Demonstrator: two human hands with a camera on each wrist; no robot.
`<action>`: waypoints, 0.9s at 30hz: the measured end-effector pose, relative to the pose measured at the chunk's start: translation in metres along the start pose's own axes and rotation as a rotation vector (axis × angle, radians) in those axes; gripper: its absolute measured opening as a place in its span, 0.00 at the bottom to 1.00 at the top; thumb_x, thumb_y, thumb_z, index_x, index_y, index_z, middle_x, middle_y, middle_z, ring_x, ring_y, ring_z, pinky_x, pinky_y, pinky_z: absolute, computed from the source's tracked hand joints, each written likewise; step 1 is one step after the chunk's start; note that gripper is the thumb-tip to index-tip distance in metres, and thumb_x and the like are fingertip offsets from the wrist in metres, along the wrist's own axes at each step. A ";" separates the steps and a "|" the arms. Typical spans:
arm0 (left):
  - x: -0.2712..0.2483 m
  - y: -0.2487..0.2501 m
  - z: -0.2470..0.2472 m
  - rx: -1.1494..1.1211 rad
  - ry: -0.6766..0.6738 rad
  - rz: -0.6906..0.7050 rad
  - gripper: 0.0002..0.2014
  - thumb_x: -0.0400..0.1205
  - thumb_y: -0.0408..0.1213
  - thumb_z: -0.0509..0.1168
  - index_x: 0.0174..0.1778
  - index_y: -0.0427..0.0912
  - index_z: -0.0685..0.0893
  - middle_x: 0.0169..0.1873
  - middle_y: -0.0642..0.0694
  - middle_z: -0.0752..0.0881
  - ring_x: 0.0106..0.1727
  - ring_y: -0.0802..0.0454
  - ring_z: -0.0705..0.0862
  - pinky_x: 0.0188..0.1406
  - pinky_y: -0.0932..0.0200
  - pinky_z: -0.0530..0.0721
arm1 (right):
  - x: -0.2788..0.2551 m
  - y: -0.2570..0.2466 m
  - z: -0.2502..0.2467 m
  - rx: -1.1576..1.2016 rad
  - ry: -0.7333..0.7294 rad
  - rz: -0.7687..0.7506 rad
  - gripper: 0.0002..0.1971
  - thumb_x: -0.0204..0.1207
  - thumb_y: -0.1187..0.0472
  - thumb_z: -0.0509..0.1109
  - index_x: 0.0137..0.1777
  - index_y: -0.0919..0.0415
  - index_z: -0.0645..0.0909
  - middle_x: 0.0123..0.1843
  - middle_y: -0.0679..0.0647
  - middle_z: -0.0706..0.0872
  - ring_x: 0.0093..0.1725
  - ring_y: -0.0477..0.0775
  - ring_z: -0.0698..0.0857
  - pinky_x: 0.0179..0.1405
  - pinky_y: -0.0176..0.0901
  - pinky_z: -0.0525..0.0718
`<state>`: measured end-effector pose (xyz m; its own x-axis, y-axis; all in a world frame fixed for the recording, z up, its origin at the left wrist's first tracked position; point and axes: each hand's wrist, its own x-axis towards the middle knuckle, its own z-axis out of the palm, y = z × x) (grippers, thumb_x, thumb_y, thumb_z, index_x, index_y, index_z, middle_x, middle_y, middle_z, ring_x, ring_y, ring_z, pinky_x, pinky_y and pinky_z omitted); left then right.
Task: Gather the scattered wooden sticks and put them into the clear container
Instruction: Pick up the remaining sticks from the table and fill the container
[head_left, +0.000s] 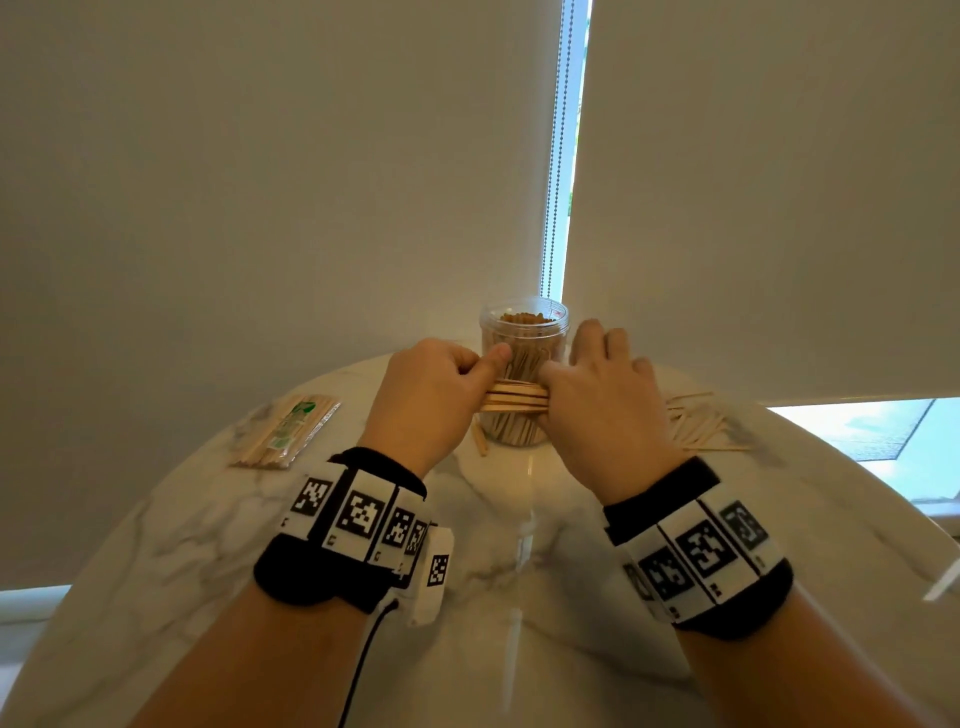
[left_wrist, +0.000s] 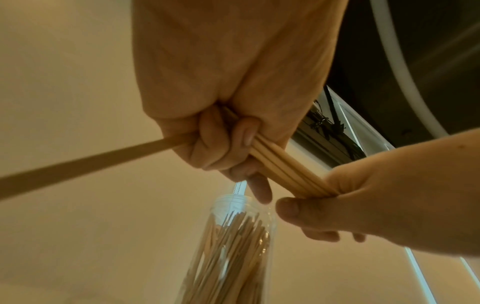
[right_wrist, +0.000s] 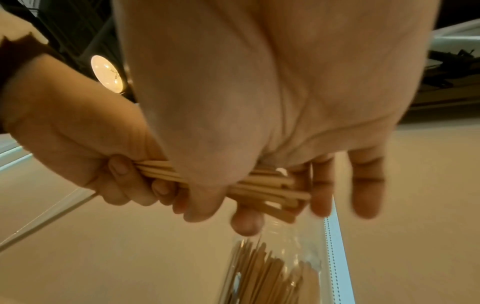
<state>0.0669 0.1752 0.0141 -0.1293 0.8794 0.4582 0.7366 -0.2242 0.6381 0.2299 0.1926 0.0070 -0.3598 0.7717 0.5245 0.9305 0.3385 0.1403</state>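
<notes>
A bundle of wooden sticks (head_left: 514, 401) is held level between my two hands, just in front of the clear container (head_left: 524, 327). My left hand (head_left: 470, 371) grips the bundle's left end, fingers curled round it (left_wrist: 280, 164); one stick (left_wrist: 78, 164) juts out to the left. My right hand (head_left: 558, 376) pinches the right end (right_wrist: 259, 185) between thumb and fingers, the outer fingers (right_wrist: 369, 181) stretched past the stick ends. The container (left_wrist: 233, 246) stands open, packed with upright sticks. More loose sticks (head_left: 701, 426) lie scattered on the table to the right.
A sealed packet of sticks (head_left: 285, 431) lies at the left of the round marble table (head_left: 519, 545). One stray stick (head_left: 480, 441) lies by the container's base. Roller blinds hang close behind the table, with a bead chain (head_left: 558, 156) between them.
</notes>
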 end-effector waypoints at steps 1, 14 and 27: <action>0.000 0.000 -0.002 -0.005 0.030 -0.031 0.27 0.87 0.59 0.59 0.31 0.44 0.88 0.17 0.54 0.77 0.20 0.61 0.74 0.22 0.68 0.68 | 0.001 0.001 0.001 0.051 -0.034 -0.049 0.10 0.84 0.47 0.64 0.53 0.50 0.84 0.55 0.52 0.80 0.54 0.56 0.79 0.41 0.44 0.76; 0.005 0.016 -0.014 -1.121 0.143 -0.492 0.36 0.89 0.63 0.41 0.67 0.40 0.84 0.55 0.42 0.92 0.61 0.46 0.89 0.69 0.43 0.81 | 0.008 -0.012 -0.007 0.912 -0.295 0.017 0.23 0.87 0.40 0.56 0.48 0.52 0.88 0.39 0.51 0.86 0.33 0.48 0.84 0.33 0.39 0.79; -0.001 0.025 -0.007 -1.279 0.108 -0.482 0.37 0.88 0.64 0.43 0.68 0.36 0.80 0.49 0.34 0.93 0.44 0.42 0.93 0.50 0.48 0.92 | 0.006 -0.021 -0.002 1.144 -0.447 -0.035 0.18 0.90 0.48 0.57 0.45 0.56 0.79 0.30 0.47 0.76 0.20 0.37 0.73 0.23 0.29 0.73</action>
<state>0.0809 0.1658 0.0336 -0.2894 0.9565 0.0378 -0.5090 -0.1871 0.8402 0.2085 0.1893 0.0095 -0.5848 0.7932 0.1701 0.4040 0.4666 -0.7868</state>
